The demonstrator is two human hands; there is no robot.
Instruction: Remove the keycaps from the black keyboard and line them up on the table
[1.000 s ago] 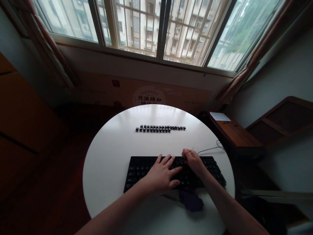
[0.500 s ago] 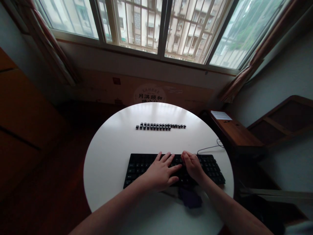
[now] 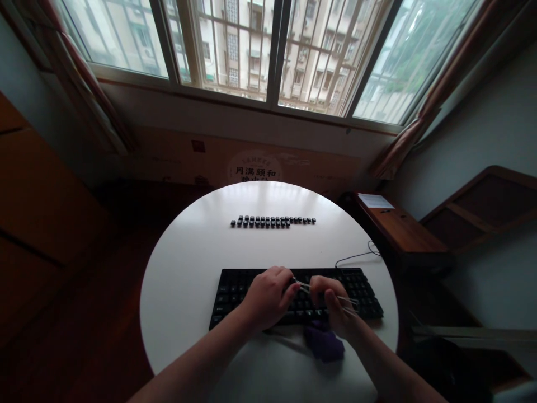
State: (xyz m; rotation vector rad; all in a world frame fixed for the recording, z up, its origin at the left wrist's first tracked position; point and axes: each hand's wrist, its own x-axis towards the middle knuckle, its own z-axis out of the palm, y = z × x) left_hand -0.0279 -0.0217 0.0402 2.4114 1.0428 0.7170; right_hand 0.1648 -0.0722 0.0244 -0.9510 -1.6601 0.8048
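Note:
A black keyboard (image 3: 229,294) lies across the white round table (image 3: 176,302), partly hidden by both hands. My right hand (image 3: 335,308) is closed around a wire keycap puller (image 3: 350,305), whose thin pale wires stick out on both sides of the fist. Its left end reaches my left hand (image 3: 266,299), held over the keyboard's middle. There the thumb and fingers pinch a small dark piece, seemingly a keycap (image 3: 293,280), at the wire tips. Two rows of loose black keycaps (image 3: 264,223) stand farther back on the table.
A crumpled purple cloth (image 3: 324,342) lies just in front of the keyboard, by my right wrist. The keyboard's cable (image 3: 354,258) runs off to the right edge. Beyond that edge stands a wooden side table (image 3: 398,229) with a sheet of paper on it.
My left hand has gone from lying spread on the keys to pinching at the puller's tip. My right hand has lifted and turned, so the puller's wires now show.

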